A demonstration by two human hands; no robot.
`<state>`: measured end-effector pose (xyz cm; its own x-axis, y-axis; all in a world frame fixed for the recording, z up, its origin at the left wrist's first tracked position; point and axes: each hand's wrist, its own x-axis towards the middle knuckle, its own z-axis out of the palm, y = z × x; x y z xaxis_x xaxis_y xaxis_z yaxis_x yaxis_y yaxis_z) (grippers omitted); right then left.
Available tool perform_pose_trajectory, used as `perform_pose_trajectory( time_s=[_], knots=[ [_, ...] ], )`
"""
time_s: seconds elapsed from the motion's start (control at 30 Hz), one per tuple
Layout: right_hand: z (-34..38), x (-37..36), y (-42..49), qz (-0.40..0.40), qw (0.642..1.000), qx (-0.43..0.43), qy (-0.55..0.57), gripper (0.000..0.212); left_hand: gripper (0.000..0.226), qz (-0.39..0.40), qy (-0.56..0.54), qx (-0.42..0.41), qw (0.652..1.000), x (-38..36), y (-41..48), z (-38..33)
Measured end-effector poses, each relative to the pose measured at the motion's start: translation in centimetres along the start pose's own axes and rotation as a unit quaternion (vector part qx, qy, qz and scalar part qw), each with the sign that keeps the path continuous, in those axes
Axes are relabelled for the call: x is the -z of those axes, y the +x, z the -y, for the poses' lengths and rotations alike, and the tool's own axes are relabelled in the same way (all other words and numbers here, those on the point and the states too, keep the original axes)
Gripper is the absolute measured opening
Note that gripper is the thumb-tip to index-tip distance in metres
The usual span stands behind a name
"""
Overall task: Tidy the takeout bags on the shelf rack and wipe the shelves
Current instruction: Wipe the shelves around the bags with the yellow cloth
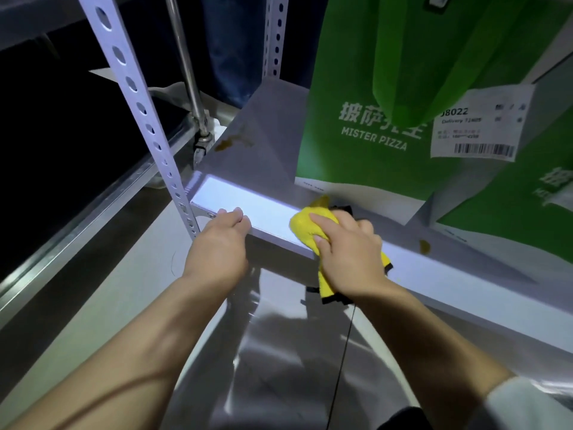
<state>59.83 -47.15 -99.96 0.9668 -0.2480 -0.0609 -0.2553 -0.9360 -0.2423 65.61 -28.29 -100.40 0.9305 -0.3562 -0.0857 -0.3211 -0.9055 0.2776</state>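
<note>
Grey metal shelf [266,156] fills the middle of the view, its front edge lit bright by a strip of light, carried on a white perforated upright [145,119] at the left corner. Below it lies a shiny steel surface [279,352] with reflections. On the shelf stands a green takeout bag [366,97] printed MISTER PIZZA, upright, towards the right side, with a white delivery label [479,122] hanging in front of it. A second green bag [527,212] shows at the far right edge, only partly in view. A brown stain [231,142] sits on the shelf near the back left corner, and a smaller brown spot [424,246] lies close to the front edge, to the right of the hands.

The left hand [223,240] rests on the front edge of the shelf beside the upright, fingers curled over the lip. The right hand [347,252] is closed around a yellow cloth [305,226] with black trim, pressing it onto the shelf's front edge just in front of the green takeout bag; part of the cloth hangs down below the hand
</note>
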Motion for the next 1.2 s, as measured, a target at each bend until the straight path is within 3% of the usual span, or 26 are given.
perform_pose_trajectory(
  time_s=[0.1, 0.23, 0.33, 0.47, 0.63, 0.87, 1.2],
  knots=[
    [1.8, -0.6, 0.4, 0.006, 0.999, 0.052, 0.003, 0.039, 0.053, -0.004, -0.006, 0.000, 1.000, 0.2, 0.0, 0.0],
    [0.0, 0.3, -0.5, 0.038, 0.994, 0.102, 0.023, 0.038, 0.032, -0.012, 0.008, -0.002, 1.000, 1.5, 0.7, -0.7],
    [-3.5, 1.3, -2.0, 0.042, 0.995, 0.087, 0.019, 0.039, 0.020, -0.026, -0.038, 0.005, 0.999, 2.5, 1.9, -1.8],
    [-6.3, 2.1, -2.7, 0.038, 0.998, 0.053, 0.017, 0.039, 0.052, -0.043, -0.143, 0.024, 0.989, 3.0, 4.2, -4.0],
    [-6.4, 1.9, -2.5, 0.029, 0.998, 0.051, 0.020, 0.039, 0.076, -0.070, -0.244, 0.006, 0.967, 3.3, 8.2, -6.8],
    [-5.7, 1.3, -2.1, 0.027, 0.999, 0.018, 0.039, 0.048, 0.047, -0.076, -0.225, -0.014, 0.971, 3.6, 11.8, -9.4],
    [-5.3, 0.4, -0.9, 0.022, 0.998, -0.041, 0.031, 0.042, 0.036, -0.140, -0.207, -0.056, 0.967, 3.2, 15.8, -10.5]
  ],
)
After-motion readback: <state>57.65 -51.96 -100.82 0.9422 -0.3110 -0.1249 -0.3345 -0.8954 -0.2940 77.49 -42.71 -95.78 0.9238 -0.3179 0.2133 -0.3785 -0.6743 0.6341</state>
